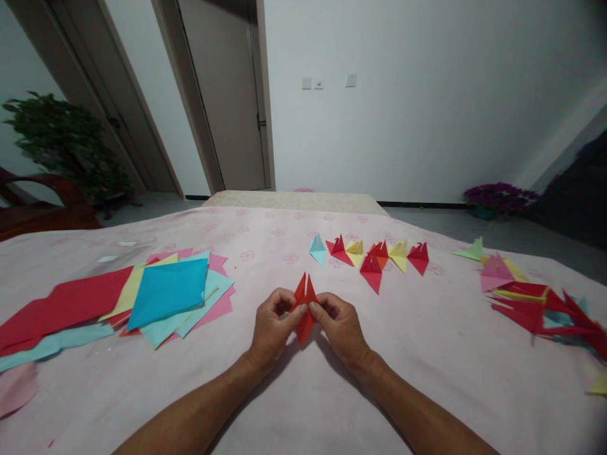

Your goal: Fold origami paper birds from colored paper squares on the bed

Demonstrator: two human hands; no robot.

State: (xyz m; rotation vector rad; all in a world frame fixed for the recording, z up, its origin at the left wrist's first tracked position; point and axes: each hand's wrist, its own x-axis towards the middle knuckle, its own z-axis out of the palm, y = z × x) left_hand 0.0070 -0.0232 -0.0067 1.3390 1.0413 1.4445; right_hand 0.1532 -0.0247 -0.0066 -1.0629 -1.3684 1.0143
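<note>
Between my hands is a small orange-red piece of folded paper (305,325), with two narrow points upward and a wider point downward. My left hand (275,325) pinches its left side between thumb and fingers. On the right side, my right hand (340,325) grips it the same way, the two thumbs almost meeting at its middle. Part of the paper is hidden behind the thumbs. Beyond my hands stands a row of small folded paper pieces in red (418,258), yellow (399,255), orange and light blue (317,249).
On the left lie stacked paper sheets, a blue one (171,291) on top and red ones (90,297) beside it. More folded paper in red (521,309), pink (496,273) and green (470,250) is heaped at the right. A pink flowered cloth (265,404) covers the table.
</note>
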